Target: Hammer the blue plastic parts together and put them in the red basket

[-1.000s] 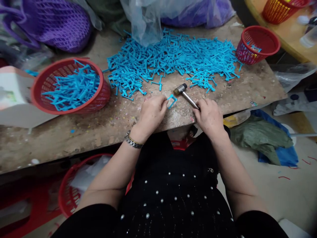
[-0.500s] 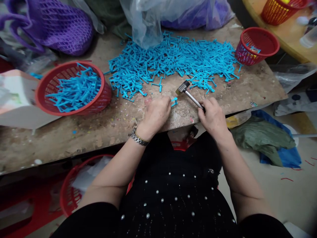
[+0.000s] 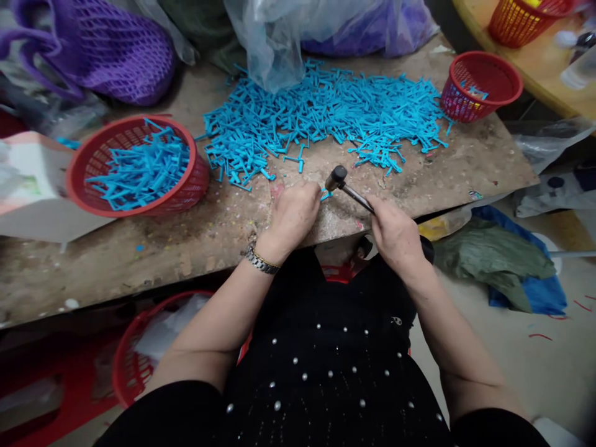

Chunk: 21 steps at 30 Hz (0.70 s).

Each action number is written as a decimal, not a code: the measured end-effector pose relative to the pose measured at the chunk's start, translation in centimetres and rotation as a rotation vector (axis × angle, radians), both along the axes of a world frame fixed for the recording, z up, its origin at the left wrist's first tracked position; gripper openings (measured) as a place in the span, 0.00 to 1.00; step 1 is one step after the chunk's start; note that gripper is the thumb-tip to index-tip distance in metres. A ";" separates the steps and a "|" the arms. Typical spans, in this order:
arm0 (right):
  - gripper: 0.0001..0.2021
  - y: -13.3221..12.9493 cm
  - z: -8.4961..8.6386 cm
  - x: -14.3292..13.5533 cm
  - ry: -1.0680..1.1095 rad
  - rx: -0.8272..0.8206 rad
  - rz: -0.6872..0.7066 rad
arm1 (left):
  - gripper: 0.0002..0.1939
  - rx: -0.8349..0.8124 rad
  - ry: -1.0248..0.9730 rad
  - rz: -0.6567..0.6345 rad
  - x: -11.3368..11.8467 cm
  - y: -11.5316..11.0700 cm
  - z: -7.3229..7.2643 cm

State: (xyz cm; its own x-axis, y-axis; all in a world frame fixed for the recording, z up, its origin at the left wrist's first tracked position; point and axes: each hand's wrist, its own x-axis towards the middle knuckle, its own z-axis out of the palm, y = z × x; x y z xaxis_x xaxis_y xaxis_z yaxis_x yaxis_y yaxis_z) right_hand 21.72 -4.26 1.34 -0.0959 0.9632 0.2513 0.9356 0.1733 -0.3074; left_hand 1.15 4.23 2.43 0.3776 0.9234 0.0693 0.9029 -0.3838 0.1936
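Far left on the wooden bench [image 3: 139,261], a red basket [image 3: 74,186] holds loose blue plastic pieces. Near the bench's front edge, the left hand [image 3: 293,214] has its fingers curled closed, pinning a small blue plastic part [image 3: 326,194] against the wood; only its tip shows. Judged light, thin and stiff, it is likely brittle under a blow; hold it by the near end, fingers clear of the strike point. The right hand [image 3: 395,233] is wrapped tight around the handle of a small hammer [image 3: 347,186], head just beside the part. Farther back lies the blue parts pile [image 3: 326,115].
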 end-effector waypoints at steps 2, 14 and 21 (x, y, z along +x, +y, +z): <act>0.22 0.0 0.3 -0.1 -0.047 -0.021 -0.010 | 0.16 -0.017 0.006 -0.002 0.0 0.0 0.1; 0.27 -1.2 3.9 -1.1 0.056 0.140 -0.089 | 0.13 -0.029 -0.108 -0.013 -0.3 0.1 -0.7; 0.26 -0.5 2.1 -0.6 -0.075 -0.031 -0.090 | 0.14 -0.017 -0.105 0.015 0.0 -0.2 -0.5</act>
State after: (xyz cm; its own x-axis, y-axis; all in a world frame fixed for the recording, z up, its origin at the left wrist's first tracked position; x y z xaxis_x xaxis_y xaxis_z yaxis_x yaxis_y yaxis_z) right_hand 21.07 -4.72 3.46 -0.0263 0.9759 0.2164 0.9674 0.0794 -0.2404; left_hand 1.10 4.07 1.91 0.3548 0.9304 0.0919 0.8831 -0.3658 0.2938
